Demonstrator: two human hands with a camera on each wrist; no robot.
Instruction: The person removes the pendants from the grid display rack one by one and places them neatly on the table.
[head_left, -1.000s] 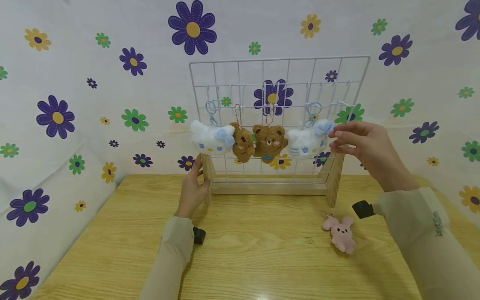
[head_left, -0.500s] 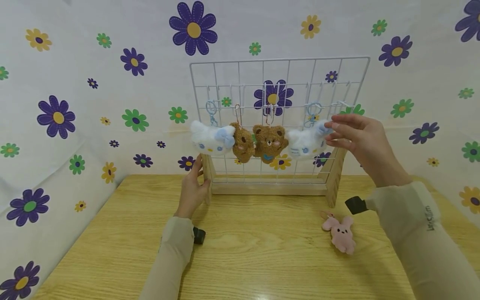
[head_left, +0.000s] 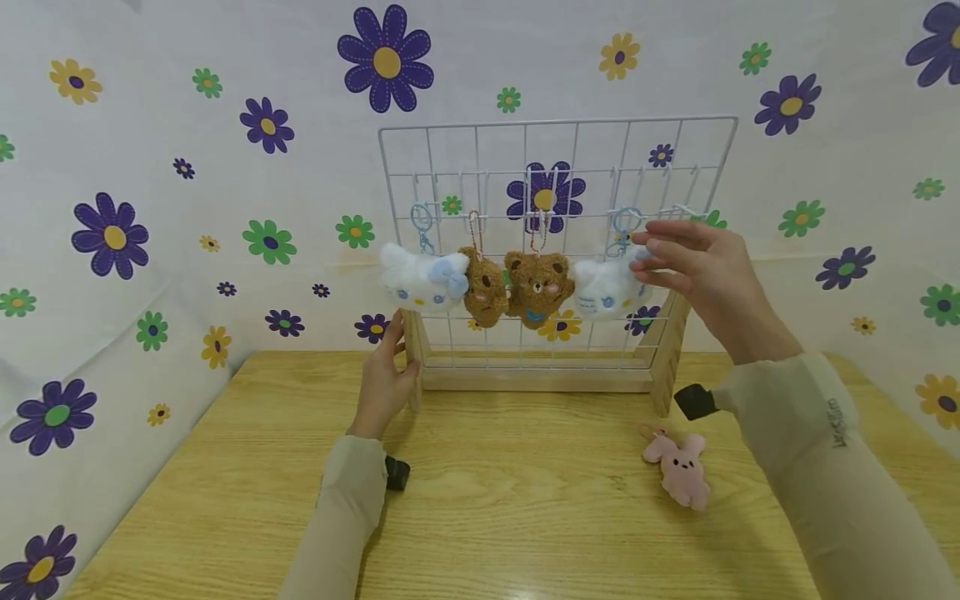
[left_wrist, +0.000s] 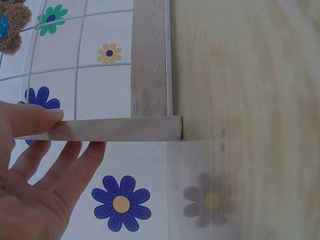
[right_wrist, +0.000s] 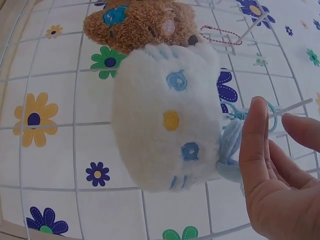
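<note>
Across the head view, facing a white wire grid panel [head_left: 555,123] standing upright in a wooden stand [head_left: 536,381] on a wood-grain surface [head_left: 487,517], before a flower-printed white cloth [head_left: 315,183]. Looking, from left to right, at a white cat plush with a blue bow [head_left: 420,279], a brown bear plush turned sideways [head_left: 485,287], a forward-facing brown bear plush [head_left: 537,279] with a blue patch low on the body, and a second white cat plush [head_left: 598,292], all hanging in a row at the panel. Gripping the wooden side post [head_left: 417,333] at the stand's left end with the left hand [head_left: 385,379]. Holding the right hand [head_left: 708,271] up in front of the second cat's bow, with fingers extended. Showing also a pink long-eared plush [head_left: 684,473] lying on the surface, near the stand's right end.

Through the left wrist camera, pinching the post between the thumb on one side and the fingers on the other.

Through the right wrist camera, stretching the fingers straight beside the second cat's blue bow [right_wrist: 230,145], with the thumb spread apart, near a blue key ring [right_wrist: 273,117]. Not revealing whether touching the bow.
</note>
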